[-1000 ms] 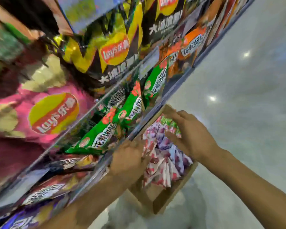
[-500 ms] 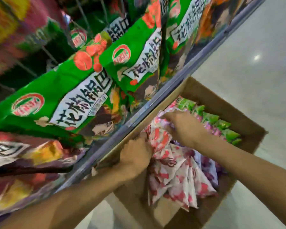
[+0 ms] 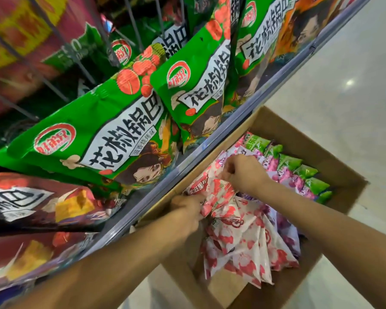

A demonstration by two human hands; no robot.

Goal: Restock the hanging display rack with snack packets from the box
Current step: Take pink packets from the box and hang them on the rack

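Both hands inside cardboard box (image 3: 334, 166) below rack rail (image 3: 210, 139). Left hand (image 3: 185, 214) and right hand (image 3: 243, 172), fingers curled, pinch top edges of red-and-white snack packets (image 3: 239, 233), apparently gathering bunch to lift toward rack. Green packets (image 3: 308, 172) stand along far side of box.

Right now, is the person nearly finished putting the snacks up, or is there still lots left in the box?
Lots left. The rack already carries green bags, though who hung them can't be told. Both hands, left hand and right hand, grip red-and-white packets inside the box. More red-and-white, purple and green packets wait there.
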